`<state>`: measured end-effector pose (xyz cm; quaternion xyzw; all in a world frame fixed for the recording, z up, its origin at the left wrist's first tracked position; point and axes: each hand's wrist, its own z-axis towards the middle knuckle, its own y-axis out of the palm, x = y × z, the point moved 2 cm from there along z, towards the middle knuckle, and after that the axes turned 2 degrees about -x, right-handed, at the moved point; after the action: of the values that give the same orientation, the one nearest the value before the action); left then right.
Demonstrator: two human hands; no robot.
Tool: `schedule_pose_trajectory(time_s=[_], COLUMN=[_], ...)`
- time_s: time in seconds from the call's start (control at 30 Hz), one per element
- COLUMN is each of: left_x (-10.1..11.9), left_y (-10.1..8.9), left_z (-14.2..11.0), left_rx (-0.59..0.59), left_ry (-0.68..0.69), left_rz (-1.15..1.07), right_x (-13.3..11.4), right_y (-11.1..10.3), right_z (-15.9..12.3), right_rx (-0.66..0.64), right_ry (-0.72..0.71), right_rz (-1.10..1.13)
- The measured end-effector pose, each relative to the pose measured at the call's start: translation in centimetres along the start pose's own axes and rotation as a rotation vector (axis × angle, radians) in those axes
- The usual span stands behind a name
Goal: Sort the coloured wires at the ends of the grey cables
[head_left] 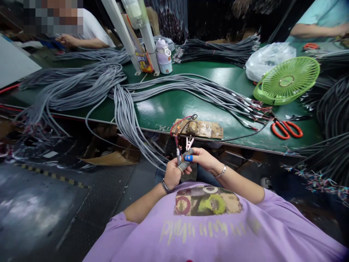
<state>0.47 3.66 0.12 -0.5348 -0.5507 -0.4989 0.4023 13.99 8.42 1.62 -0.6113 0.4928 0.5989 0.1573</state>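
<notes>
My left hand [173, 174] is closed around the end of a grey cable [179, 158], its white band and thin coloured wires [176, 141] pointing up toward the bench edge. My right hand [205, 159] is bent in close beside it, fingers pinched at the wires; what lies between them is too small to make out. Grey and blue wraps cover some fingertips. Just above the fingers stands a pale pink clip [189, 143]. Beyond it, a wooden block [208, 129] with red and black leads lies at the bench's front edge. A bundle of grey cables [128, 112] hangs over the edge to my left.
Stripped cable ends [249, 109] lie on the green bench [163, 112]. Orange-handled scissors [286, 130], a green fan [289, 82] and a plastic bag [268, 60] are at right. A purple bottle [164, 58] stands behind. Black cables [335, 105] hang far right. Two people sit opposite.
</notes>
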Motion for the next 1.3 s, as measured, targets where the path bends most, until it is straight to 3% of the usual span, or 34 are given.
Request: schedule_pose_trajectory(time_s=[0.37, 0.6, 0.73, 1.0, 1.3], left_x=[-0.8, 0.6, 1.6, 2.2, 1.2], left_y=[-0.5, -0.2, 0.3, 1.3, 1.1], left_z=[0.0, -0.3, -0.3, 0.4, 0.8], left_rx=[0.032, 0.073, 0.098, 0.160, 0.134], left_ry=[0.011, 0.022, 0.021, 0.006, -0.012], left_rz=[-0.019, -0.111, -0.178, -0.214, -0.171], right_x=[0.7, 1.4, 1.2, 1.0, 1.2], right_y=[-0.1, -0.6, -1.7, -1.3, -0.6], right_z=[0.0, 0.3, 1.5, 3.9, 3.8], right_rx=[0.144, 0.090, 0.126, 0.084, 0.138], right_ry=[-0.045, 0.028, 0.094, -0.011, -0.010], right_rz=[-0.052, 0.252, 0.410, 0.514, 0.551])
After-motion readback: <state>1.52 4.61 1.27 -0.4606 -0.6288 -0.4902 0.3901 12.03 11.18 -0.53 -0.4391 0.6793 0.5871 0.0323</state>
